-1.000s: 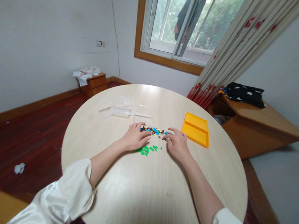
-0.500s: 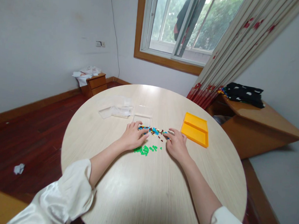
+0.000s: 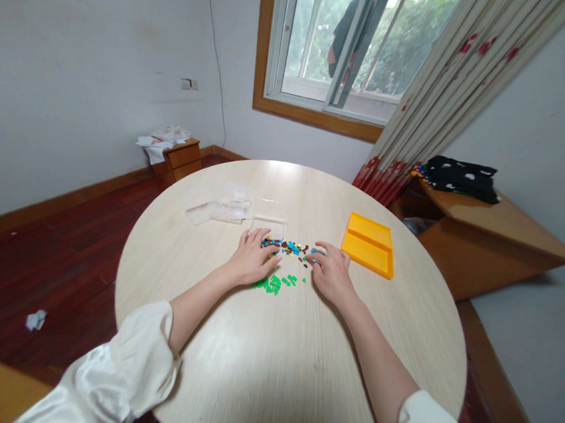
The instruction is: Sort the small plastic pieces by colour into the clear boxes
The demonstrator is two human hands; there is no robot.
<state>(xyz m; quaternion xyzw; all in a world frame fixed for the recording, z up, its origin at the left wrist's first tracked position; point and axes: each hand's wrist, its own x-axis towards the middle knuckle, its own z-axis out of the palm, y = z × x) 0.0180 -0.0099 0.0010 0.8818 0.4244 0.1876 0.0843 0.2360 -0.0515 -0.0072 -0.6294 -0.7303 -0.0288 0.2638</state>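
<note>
Small building bricks in blue, brown, yellow and white (image 3: 291,247) lie in a loose strip between my two hands. Nearer to me is a separate cluster of green bricks (image 3: 273,284). My left hand (image 3: 253,259) rests over the strip's left end, fingers apart, partly covering bricks there. At the right end, my right hand (image 3: 330,272) has its fingers spread and bent. A small green brick lies at its fingertips, with blue bricks under the fingers; no firm hold on any of them shows.
A yellow compartment tray (image 3: 372,253) lies right of my right hand. Beyond my left hand are a clear plastic box (image 3: 269,226) and crumpled clear packaging (image 3: 219,209). All of it is on a round wooden table (image 3: 274,362).
My right hand has shifted slightly left, and a green brick now shows by its fingertips at the edge of the strip. My left hand stays almost in place.
</note>
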